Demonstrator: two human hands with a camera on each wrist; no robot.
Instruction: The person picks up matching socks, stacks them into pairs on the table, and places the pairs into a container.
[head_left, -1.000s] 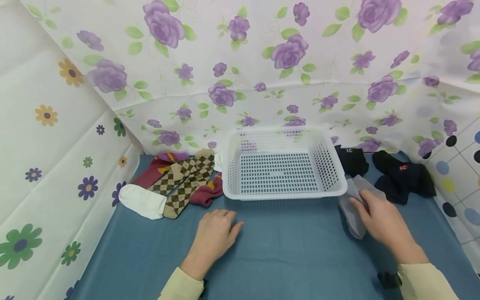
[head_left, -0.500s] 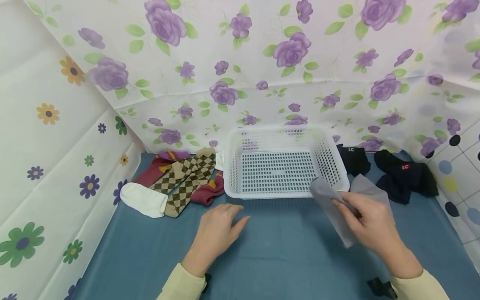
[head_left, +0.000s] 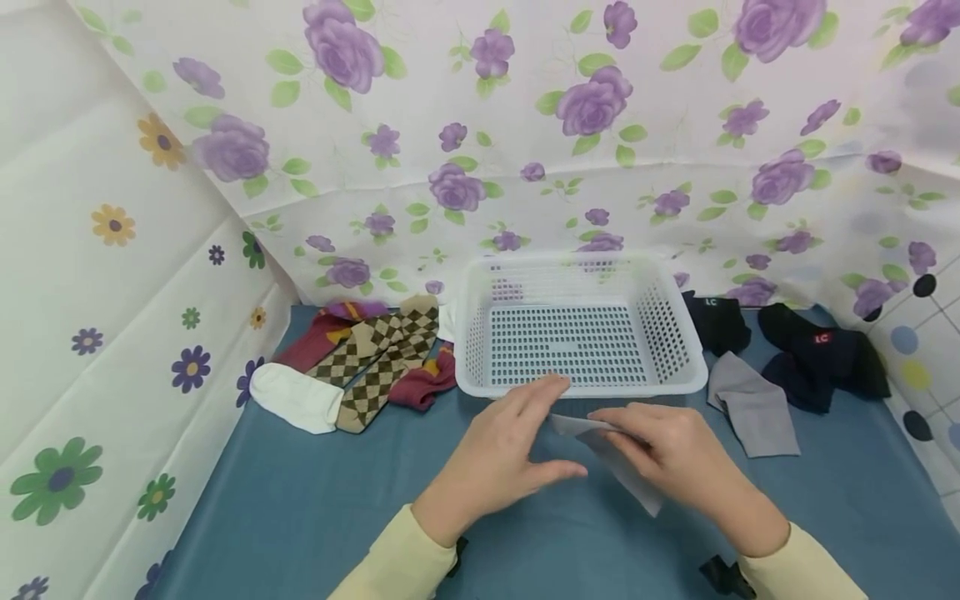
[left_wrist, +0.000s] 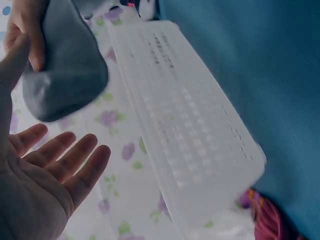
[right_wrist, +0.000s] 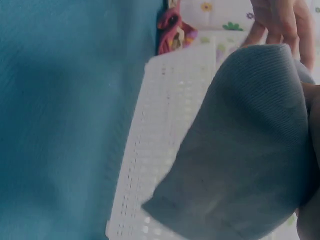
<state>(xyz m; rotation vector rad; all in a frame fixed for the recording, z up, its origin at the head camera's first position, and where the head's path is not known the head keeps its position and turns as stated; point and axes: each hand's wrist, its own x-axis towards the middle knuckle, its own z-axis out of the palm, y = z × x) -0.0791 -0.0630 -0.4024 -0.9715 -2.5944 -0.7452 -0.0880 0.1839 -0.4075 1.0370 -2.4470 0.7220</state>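
Observation:
A grey sock (head_left: 626, 468) is pinched between the thumb and fingers of my right hand (head_left: 678, 454), in front of the white basket (head_left: 581, 392). My left hand (head_left: 498, 454) is just left of the sock, thumb and fingers spread, apart from it. In the left wrist view the left palm (left_wrist: 35, 195) faces up below the grey sock (left_wrist: 70, 65). The right wrist view is largely filled by the ribbed grey sock (right_wrist: 240, 145). A second grey sock (head_left: 757, 408) lies on the blue surface right of the basket.
Left of the basket lie checkered socks (head_left: 367, 396), maroon socks (head_left: 423, 379) and a white sock (head_left: 296, 397). At the right are a black sock bundle (head_left: 720, 325) and dark socks with a red label (head_left: 821, 354). A flowered sheet (head_left: 525, 217) hangs behind.
My right hand has lifted one grey sock off the other and carried it left to the front of the basket. My left hand has moved right, toward it, with its fingers spreading.

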